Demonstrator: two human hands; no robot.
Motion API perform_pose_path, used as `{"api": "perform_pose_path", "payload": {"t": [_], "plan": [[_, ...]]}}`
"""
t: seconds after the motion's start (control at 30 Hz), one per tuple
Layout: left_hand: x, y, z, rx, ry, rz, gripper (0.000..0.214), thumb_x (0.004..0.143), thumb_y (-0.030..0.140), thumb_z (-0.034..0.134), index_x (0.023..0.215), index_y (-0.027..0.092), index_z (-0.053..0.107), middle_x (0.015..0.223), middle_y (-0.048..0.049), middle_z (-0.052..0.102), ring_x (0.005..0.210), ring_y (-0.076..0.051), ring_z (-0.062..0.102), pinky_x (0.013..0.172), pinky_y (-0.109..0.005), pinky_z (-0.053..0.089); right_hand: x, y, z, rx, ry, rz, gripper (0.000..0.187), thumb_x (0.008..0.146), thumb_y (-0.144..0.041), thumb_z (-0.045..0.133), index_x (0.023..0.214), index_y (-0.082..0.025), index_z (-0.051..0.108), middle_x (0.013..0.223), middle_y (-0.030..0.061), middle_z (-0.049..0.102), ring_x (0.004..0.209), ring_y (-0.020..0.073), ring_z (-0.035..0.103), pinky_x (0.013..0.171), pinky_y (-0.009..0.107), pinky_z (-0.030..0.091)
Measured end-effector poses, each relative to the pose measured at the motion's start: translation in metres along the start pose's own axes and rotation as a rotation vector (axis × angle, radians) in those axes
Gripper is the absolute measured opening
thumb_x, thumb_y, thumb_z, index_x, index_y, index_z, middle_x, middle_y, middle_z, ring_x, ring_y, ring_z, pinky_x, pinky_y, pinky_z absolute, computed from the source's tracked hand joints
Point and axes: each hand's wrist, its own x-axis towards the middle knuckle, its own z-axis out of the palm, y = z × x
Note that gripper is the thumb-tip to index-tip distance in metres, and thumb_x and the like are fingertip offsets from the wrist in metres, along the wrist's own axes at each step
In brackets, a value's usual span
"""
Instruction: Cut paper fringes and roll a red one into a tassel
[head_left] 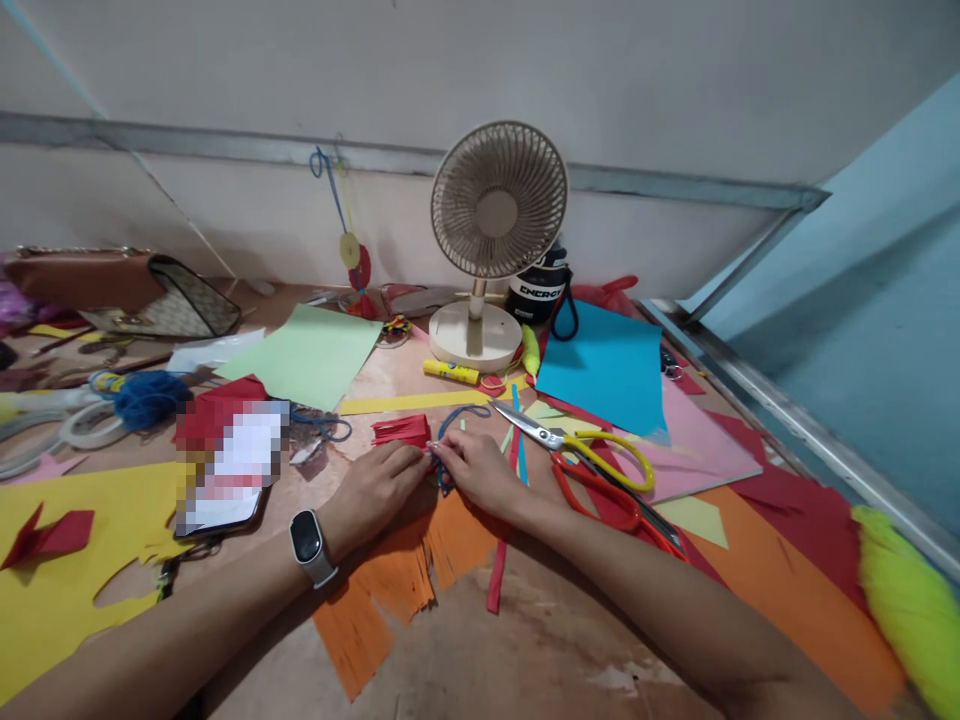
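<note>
In the middle of the table, my left hand (382,485) and my right hand (480,470) meet with their fingertips pinched together. A red fringed paper tassel (400,430) lies behind my left fingers, its right end reaching the pinch of my left hand. Blue yarn cord (463,410) loops out above my right hand, whose fingers are closed on it; more blue shows between the hands. Fingers cover the spot where cord and red paper come together. Orange fringed paper (360,620) spreads beneath my wrists, and a red paper strip (496,575) lies beside it.
Yellow-handled scissors (607,450) and red-handled scissors (600,500) lie to the right. A fan (474,335) stands behind, with a glue stick (450,371) before it. To the left are a phone (232,470), blue yarn (150,400) and yellow paper (45,610). Blue paper (604,365) lies back right.
</note>
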Motion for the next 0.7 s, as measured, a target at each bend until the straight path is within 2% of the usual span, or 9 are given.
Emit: {"api": "perform_pose_path", "payload": {"t": [0.13,0.3,0.5,0.7], "plan": [[0.0014,0.0017,-0.0009,-0.024,0.013,-0.018,0.022,0.096,0.019,0.039,0.097,0.012,0.059,0.086,-0.0099,0.067,0.077,-0.019,0.063,0.071,-0.032,0.055,-0.0016,0.0000,0.0026,-0.056,0.003,-0.013,0.031,0.094,-0.027,0.047,0.064,-0.020,0.048,0.060,-0.0006,0.058,0.060,0.0142,0.055,0.056,0.023,0.032],[0.0018,0.0035,0.0011,0.014,-0.040,-0.056,0.022,0.095,0.018,0.039,0.093,0.014,0.061,0.086,-0.0080,0.067,0.078,-0.018,0.063,0.073,-0.030,0.054,-0.0026,-0.0017,0.0029,-0.119,-0.002,0.008,0.026,0.094,-0.026,0.046,0.070,-0.019,0.051,0.067,0.0018,0.062,0.063,0.0147,0.056,0.055,0.022,0.030],[0.0012,0.0047,0.0060,0.039,0.032,-0.073,0.020,0.093,0.019,0.044,0.087,0.013,0.062,0.082,-0.0071,0.068,0.072,-0.018,0.064,0.067,-0.031,0.054,-0.0048,-0.0086,0.0008,-0.192,-0.003,0.040,0.021,0.093,-0.027,0.045,0.079,-0.018,0.057,0.072,0.0045,0.066,0.066,0.0171,0.059,0.054,0.024,0.027],[0.0005,0.0050,0.0072,0.058,0.075,-0.095,0.015,0.090,0.018,0.050,0.085,0.015,0.064,0.081,-0.0061,0.069,0.072,-0.018,0.065,0.065,-0.029,0.053,-0.0078,-0.0092,0.0036,-0.230,0.007,0.038,0.017,0.093,-0.027,0.045,0.093,-0.018,0.060,0.082,0.0071,0.071,0.074,0.0202,0.064,0.058,0.024,0.032]]}}
